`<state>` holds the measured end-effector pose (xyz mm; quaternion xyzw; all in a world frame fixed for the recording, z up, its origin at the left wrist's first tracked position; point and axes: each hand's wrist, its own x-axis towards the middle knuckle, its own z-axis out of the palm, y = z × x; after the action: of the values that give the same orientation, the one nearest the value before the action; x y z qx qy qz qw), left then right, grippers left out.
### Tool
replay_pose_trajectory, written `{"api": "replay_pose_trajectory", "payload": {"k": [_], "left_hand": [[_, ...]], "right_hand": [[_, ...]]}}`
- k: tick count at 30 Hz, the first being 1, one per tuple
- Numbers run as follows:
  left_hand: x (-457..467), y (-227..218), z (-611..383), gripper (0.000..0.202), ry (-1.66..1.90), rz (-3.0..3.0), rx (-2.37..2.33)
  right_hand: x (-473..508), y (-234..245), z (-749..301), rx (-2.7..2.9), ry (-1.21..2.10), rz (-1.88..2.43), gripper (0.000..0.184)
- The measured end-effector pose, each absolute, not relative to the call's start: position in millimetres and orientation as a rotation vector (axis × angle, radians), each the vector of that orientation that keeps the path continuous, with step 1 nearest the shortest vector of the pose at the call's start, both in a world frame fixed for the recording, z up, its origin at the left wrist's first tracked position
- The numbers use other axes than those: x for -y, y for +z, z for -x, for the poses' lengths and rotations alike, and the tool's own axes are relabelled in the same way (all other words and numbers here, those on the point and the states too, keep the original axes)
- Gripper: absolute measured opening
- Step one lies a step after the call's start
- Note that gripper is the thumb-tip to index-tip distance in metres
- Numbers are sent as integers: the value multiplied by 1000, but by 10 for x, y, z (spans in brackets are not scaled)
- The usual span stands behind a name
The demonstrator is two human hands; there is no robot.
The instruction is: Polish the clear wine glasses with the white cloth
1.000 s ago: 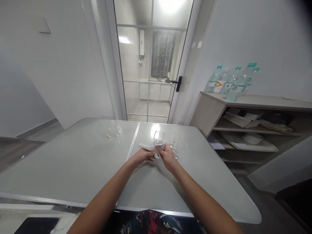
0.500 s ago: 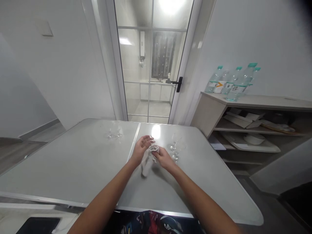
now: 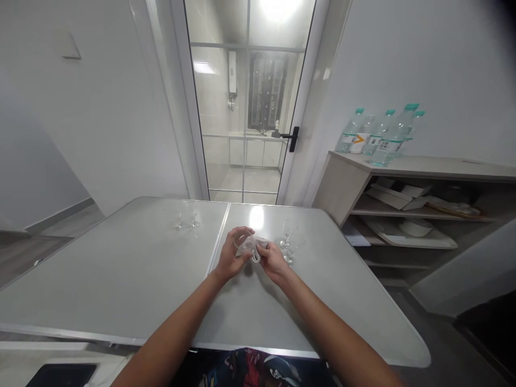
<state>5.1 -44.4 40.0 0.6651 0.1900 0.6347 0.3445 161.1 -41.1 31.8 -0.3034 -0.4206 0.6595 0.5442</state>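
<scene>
My left hand (image 3: 231, 257) is closed around a clear wine glass (image 3: 242, 236), tilted above the table, its rim showing near the fingers. In my right hand (image 3: 274, 260) a light grey cloth (image 3: 257, 250) is pinched, and it presses against the glass between both hands. Part of the glass is hidden by fingers and cloth. Just right of my right hand, several clear wine glasses (image 3: 288, 244) stand on the table. A further group of clear glasses (image 3: 187, 221) stands at the far left.
The grey table (image 3: 121, 269) has a metal seam (image 3: 220, 236) down its middle. Behind it is a glazed door (image 3: 245, 107). To the right, a shelf unit (image 3: 355, 172) bears several plastic bottles (image 3: 387, 140). A dark flat object (image 3: 60, 374) lies at the lower left.
The cloth, hanging down half a second ago, is now gathered up against the glass. My left fingers have closed round the glass, and its rim now shows at the left hand.
</scene>
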Motion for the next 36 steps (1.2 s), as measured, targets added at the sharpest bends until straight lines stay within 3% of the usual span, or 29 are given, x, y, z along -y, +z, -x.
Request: {"api": "replay_pose_trajectory", "payload": {"k": [9,15,18,22,26,36], "left_hand": [[457,344,-74,64,1498,-1879,-500],[377,352,-81,59,1734,-1640,-651],[358,390,-50,58,1877,-1628,-880],[341,398,-30,59,1854,-1706,-1217],[308,349,-60,60,1747,-1622,-1129],[251,203,-156,61,1578,-1685,-1045]], "right_hand": [[363,65,-1633,1131,1434,963,24],[399,211,-1651,1512,840,1325,15],[478,323,-1668,1767,608,1268,4],[612,408,-1670,2138,431,1272,34],[699,434,-1631,2377,245,1477,55],[698,406,-1606,2585,176,1642,55]]}}
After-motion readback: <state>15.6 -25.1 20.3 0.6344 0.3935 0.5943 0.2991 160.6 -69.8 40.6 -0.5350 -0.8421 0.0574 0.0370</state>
